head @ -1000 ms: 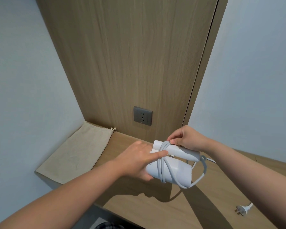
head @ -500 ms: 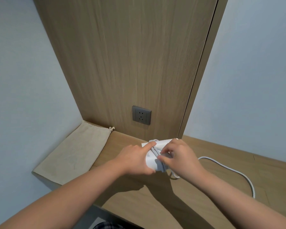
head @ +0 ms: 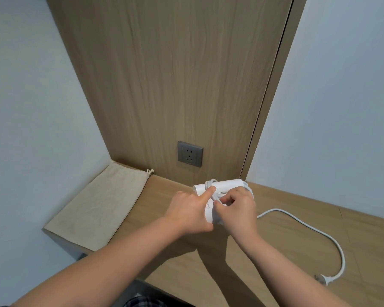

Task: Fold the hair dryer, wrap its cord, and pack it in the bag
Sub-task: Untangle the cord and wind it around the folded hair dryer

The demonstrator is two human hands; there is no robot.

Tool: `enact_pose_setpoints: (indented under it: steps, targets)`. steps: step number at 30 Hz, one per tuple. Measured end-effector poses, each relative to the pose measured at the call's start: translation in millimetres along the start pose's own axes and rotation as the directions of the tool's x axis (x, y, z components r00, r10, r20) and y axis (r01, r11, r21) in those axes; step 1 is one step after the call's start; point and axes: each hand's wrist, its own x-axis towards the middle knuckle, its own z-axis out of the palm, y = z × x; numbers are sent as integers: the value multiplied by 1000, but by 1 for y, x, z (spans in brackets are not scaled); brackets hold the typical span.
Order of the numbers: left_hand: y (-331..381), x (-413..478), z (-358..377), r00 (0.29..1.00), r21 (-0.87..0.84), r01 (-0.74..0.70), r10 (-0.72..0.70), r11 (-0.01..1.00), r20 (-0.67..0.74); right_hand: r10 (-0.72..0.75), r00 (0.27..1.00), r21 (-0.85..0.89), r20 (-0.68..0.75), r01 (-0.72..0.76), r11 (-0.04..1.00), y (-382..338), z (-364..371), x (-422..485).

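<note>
A white folded hair dryer (head: 225, 186) is held above the wooden shelf (head: 275, 240), with several loops of its white cord wound round it. My left hand (head: 187, 212) grips the dryer's left side, index finger pressing on the wraps. My right hand (head: 238, 209) pinches the cord against the dryer's front. The free cord (head: 306, 227) trails right across the shelf and curves down to its plug (head: 321, 279). A beige drawstring bag (head: 98, 204) lies flat at the shelf's left end, away from both hands.
A grey wall socket (head: 190, 154) sits in the wooden back panel just above the shelf. Pale walls close in on the left and right. The shelf's front edge (head: 142, 278) runs diagonally below my forearms.
My right hand carried the cord round the dryer from its far end to the front, adding a loop. The loose cord now lies farther out on the shelf, plug in view again.
</note>
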Motion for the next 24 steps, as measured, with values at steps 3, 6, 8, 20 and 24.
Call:
enact_pose_setpoints:
  steps: [3,6,8,20,24]
  targets:
    - [0,2,2,1000,0,-8,8,1000,-10,-4,1000,15,-1,4,1000,2,1,1]
    - [-8,1,4,998,-57,11,-7,998,62,-126,985,-49,118,132,990,5,-5,5]
    - [-14,1,3,992,-107,28,-15,994,124,-156,962,13,226,157,987,6,-15,13]
    - [-61,17,-9,927,-772,356,-93,527,364,254,947,142,196,-283,949,74,-59,65]
    - [-66,21,-9,907,-843,409,-55,348,417,221,861,-11,457,-243,970,76,-37,63]
